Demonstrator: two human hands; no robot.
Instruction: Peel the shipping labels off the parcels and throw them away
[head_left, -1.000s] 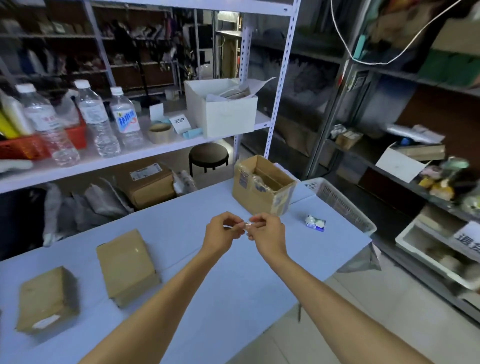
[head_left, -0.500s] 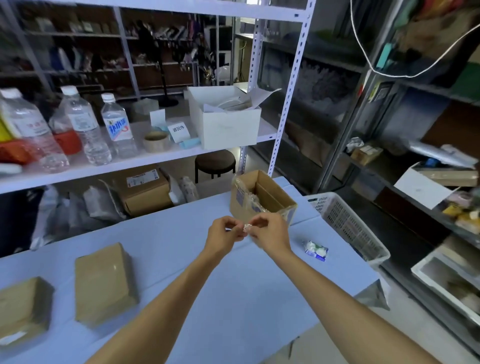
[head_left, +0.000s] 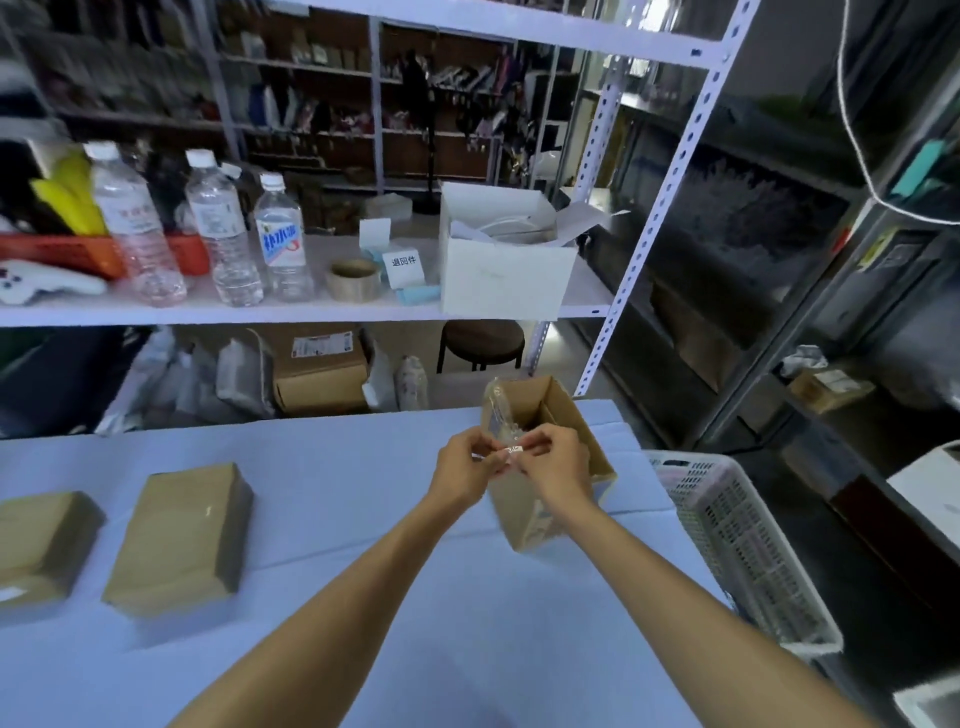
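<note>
Head view: left hand (head_left: 464, 470) and right hand (head_left: 557, 464) together above the table (head_left: 363, 519), fingertips of both pinched on a small crumpled label scrap (head_left: 511, 450) — held between them, in front of the open cardboard box (head_left: 563, 415). Just right of the table, a white basket (head_left: 743, 545). Off to the left, two closed parcels — one nearer (head_left: 179, 535), one at the picture's edge (head_left: 39, 545) with a white label showing.
</note>
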